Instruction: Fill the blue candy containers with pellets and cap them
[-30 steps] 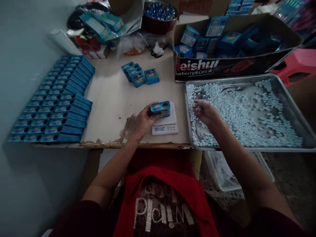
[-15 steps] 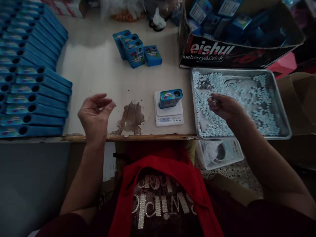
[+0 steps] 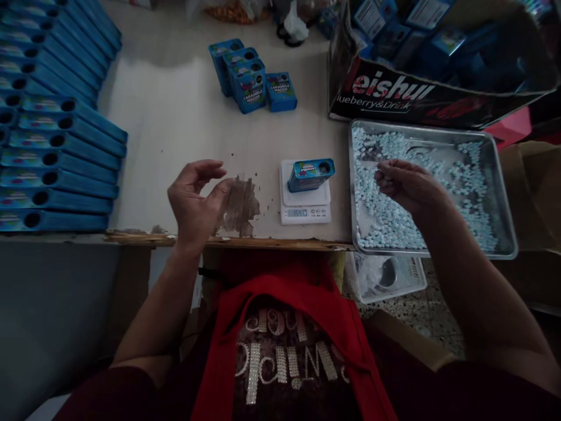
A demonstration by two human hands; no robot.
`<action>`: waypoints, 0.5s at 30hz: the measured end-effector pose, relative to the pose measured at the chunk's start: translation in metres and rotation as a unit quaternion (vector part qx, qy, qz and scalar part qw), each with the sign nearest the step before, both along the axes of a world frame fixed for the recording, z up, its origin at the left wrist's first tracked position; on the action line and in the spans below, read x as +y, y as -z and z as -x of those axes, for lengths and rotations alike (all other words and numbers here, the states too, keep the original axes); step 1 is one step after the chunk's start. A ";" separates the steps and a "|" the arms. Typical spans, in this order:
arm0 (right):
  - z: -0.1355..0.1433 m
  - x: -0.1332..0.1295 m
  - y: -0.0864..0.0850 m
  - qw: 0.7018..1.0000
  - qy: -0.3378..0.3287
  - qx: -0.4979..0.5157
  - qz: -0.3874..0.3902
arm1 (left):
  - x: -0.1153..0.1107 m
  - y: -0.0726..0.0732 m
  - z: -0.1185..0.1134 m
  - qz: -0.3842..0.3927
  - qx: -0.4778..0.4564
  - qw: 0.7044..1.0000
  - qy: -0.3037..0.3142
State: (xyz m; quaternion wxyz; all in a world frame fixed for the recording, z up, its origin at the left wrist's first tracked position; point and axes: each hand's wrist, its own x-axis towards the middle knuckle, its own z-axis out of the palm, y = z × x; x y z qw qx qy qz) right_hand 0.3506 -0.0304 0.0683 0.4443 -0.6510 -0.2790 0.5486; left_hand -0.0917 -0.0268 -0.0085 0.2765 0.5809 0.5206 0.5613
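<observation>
My left hand (image 3: 199,196) hovers over the table left of the scale, fingers curved and thumb apart, with nothing between them. On the white digital scale (image 3: 305,213) stands a small blue candy box (image 3: 311,175) with a dark round hole in its top. My right hand (image 3: 405,182) is over the metal tray (image 3: 507,234), its fingertips pinched together; whatever they hold is too small to make out. Many small pale blue and white candies (image 3: 390,228) lie spread across that tray.
Rows of blue boxes (image 3: 65,158) fill the table's left side. Several more blue boxes (image 3: 248,85) stand farther back. A black cardboard carton (image 3: 429,99) holding blue boxes sits behind the tray. Black scissors (image 3: 294,42) lie at the back. Below the table edge is a white basket (image 3: 421,280).
My left hand has moved right, closer to the scale. My right hand stays over the tray with its fingertips pinched. The view has shifted slightly.
</observation>
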 end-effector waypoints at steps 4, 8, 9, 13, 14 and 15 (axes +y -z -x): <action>-0.002 0.000 -0.008 1.000 -0.025 -0.013 -0.013 | 0.001 0.006 -0.024 0.011 0.019 0.999 0.035; -0.010 -0.002 -0.008 0.991 -0.065 -0.089 -0.079 | 0.001 0.022 -0.062 0.017 0.019 0.997 0.073; -0.012 -0.003 -0.007 0.980 -0.081 -0.148 -0.105 | 0.002 0.025 -0.074 0.019 0.019 0.995 0.092; -0.001 -0.013 0.003 0.925 -0.090 -0.323 -0.177 | 0.015 0.026 -0.118 0.023 0.023 0.979 0.199; 0.007 -0.017 0.007 0.938 -0.075 -0.286 -0.179 | 0.019 0.022 -0.126 0.008 0.032 0.975 0.219; 0.017 -0.021 0.011 0.960 -0.058 -0.215 -0.170 | 0.024 0.016 -0.133 -0.018 0.049 0.971 0.233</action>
